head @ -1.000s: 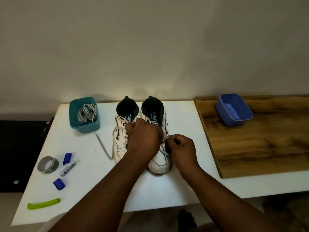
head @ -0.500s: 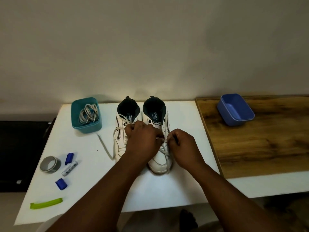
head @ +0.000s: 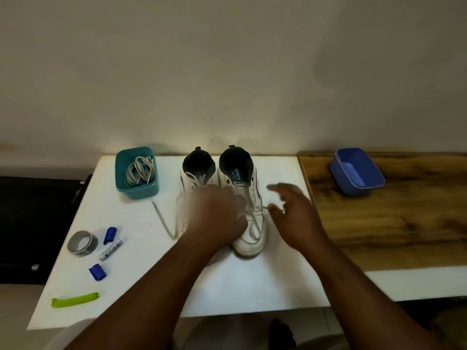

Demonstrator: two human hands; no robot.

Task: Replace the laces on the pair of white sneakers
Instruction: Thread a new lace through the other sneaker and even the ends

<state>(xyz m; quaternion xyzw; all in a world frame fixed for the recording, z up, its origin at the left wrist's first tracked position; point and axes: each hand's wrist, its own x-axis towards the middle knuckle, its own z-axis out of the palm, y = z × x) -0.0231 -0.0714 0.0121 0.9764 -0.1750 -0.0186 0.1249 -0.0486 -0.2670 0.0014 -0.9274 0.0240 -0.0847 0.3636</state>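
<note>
White tabletop [head: 252, 286] lies nearest, with 2 bare forearms reaching over it. The left hand [head: 214, 215] rests on the 2 white sneakers [head: 249, 198], covering the left shoe's front and the inner edge of the right shoe; its fingers are curled down onto the lacing, but blur hides whether they pinch anything. The right hand [head: 293, 213] hovers just beside the right shoe's outer side, its fingers [head: 278, 188] spread and loosely bent; whether they hold the thin lace end [head: 265, 207] that reaches toward them cannot be told. A white lace [head: 254, 228] crosses the right shoe's toe area.

At the left edge sit a green strip [head: 75, 299], 2 blue caps [head: 97, 272], a small white tube [head: 110, 249] and a grey tape roll [head: 82, 242]. A loose grey lace [head: 161, 221] trails off the left shoe.

Farther back, a teal bin [head: 136, 190] holds coiled grey laces [head: 140, 170], left of the shoes. On the wooden board [head: 379, 223] to the right stands a blue tub [head: 356, 170].
</note>
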